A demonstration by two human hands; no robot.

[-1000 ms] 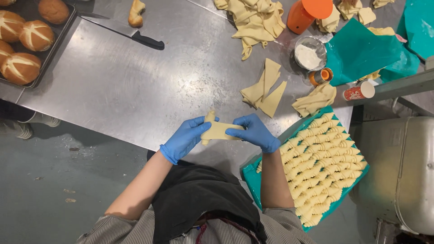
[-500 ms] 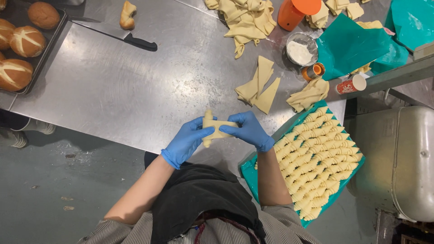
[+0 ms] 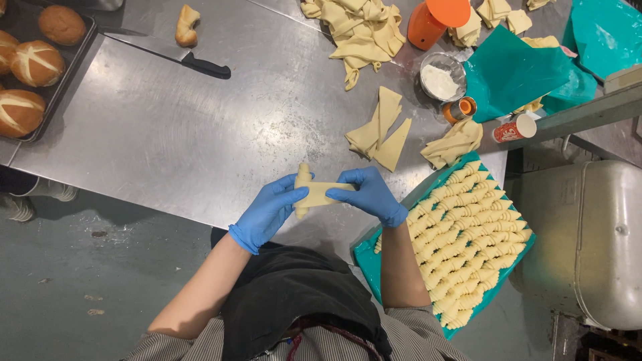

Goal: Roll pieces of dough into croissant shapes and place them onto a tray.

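Both my hands wear blue gloves and hold one pale dough piece (image 3: 314, 192) above the near edge of the steel table (image 3: 200, 140). My left hand (image 3: 267, 210) grips the rolled thick end of the dough. My right hand (image 3: 368, 194) pinches the flat tail end, stretched out to the right. A few cut dough triangles (image 3: 380, 130) lie on the table just beyond my hands. To my right, a teal-lined tray (image 3: 364, 257) holds several rows of rolled raw croissants (image 3: 465, 234).
A black-handled knife (image 3: 180, 59) and a shaped dough piece (image 3: 186, 23) lie at the back. Baked rolls (image 3: 33, 63) fill a dark tray at far left. A heap of dough scraps (image 3: 354, 30), an orange container (image 3: 431, 20), a flour bowl (image 3: 441, 80) and teal sheets (image 3: 508, 70) sit back right.
The dough piece between my hands has been rolled a little further, with the rolled end thicker at my left hand. Both hands stay over the table's near edge.
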